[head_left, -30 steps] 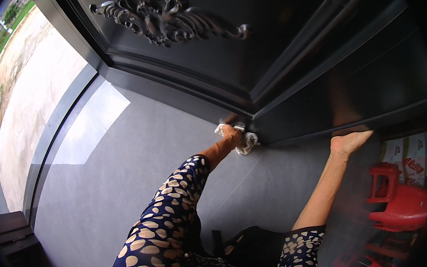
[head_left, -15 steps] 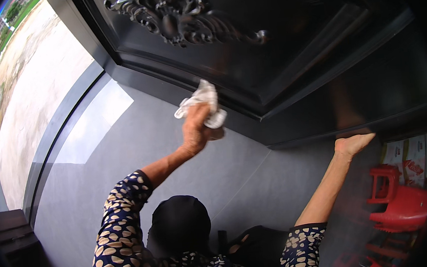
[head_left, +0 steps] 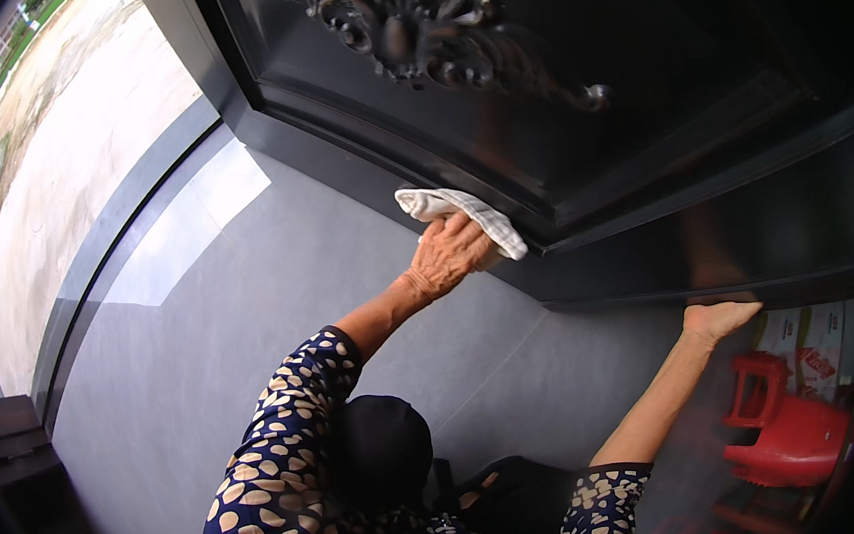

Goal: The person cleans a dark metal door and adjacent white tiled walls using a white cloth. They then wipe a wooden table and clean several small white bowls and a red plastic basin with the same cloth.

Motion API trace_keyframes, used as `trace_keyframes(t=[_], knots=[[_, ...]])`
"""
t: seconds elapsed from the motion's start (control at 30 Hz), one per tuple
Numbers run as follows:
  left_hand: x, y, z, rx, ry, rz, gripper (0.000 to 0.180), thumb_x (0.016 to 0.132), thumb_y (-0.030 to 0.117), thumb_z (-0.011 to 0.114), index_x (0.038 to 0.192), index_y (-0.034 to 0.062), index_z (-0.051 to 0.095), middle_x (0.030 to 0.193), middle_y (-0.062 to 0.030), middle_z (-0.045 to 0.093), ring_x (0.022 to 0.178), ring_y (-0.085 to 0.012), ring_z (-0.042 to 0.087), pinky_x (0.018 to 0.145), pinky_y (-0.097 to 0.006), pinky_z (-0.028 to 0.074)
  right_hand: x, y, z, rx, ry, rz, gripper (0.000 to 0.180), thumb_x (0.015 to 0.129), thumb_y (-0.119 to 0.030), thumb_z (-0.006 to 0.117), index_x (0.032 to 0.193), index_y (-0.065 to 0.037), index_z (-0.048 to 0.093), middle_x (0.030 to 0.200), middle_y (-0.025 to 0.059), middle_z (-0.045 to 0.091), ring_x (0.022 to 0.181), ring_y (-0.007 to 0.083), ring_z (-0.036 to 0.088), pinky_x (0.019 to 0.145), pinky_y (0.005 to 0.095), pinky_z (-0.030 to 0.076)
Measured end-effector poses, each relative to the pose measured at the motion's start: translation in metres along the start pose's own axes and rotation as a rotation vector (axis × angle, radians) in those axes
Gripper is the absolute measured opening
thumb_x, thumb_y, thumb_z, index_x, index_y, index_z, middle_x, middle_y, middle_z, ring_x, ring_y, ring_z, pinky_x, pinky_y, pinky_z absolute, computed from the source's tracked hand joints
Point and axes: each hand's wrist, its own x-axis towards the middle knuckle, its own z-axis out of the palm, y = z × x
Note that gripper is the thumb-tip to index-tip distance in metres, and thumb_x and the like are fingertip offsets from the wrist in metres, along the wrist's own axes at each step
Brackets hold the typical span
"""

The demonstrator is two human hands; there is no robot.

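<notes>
My left hand (head_left: 448, 255) presses a folded white cloth (head_left: 463, 219) against the lower frame of a glossy black panelled door (head_left: 359, 167). The fingers lie bent over the cloth, and their tips are partly hidden. Further right, my right hand (head_left: 720, 320) touches the bottom edge of the same door, its arm stretched out. How its fingers are set does not show clearly. A carved scroll ornament (head_left: 409, 32) stands out from the door panel above the cloth.
Grey floor tiles (head_left: 277, 269) spread below the door. A doorway sill (head_left: 142, 214) curves along the left, with bright paved ground (head_left: 75, 124) outside. Red plastic stools (head_left: 797, 439) and printed cartons (head_left: 814, 347) stand at the right. Dark steps (head_left: 4, 441) lie lower left.
My left hand has moved right along the door frame with the cloth, which now lies flatter under the fingers. My right hand stays at the door's edge. The view has shifted slightly.
</notes>
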Motion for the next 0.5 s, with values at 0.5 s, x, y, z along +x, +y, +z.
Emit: trace_keyframes(t=[0.5], knots=[[-0.025, -0.084, -0.032, -0.071, 0.257, -0.837, 0.060, 0.066, 0.007, 0.068, 0.121, 0.0077, 0.045, 0.116, -0.0132, 0.045, 0.107, -0.0339, 0.049, 0.081, -0.040, 0.051, -0.002, -0.004, 0.002, -0.043, 0.039, -0.035, 0.059, 0.089, -0.049, 0.044, 0.127, -0.004, 0.048, 0.131, 0.0090, 0.045, 0.118, 0.0247, 0.046, 0.101, 0.0366, 0.037]])
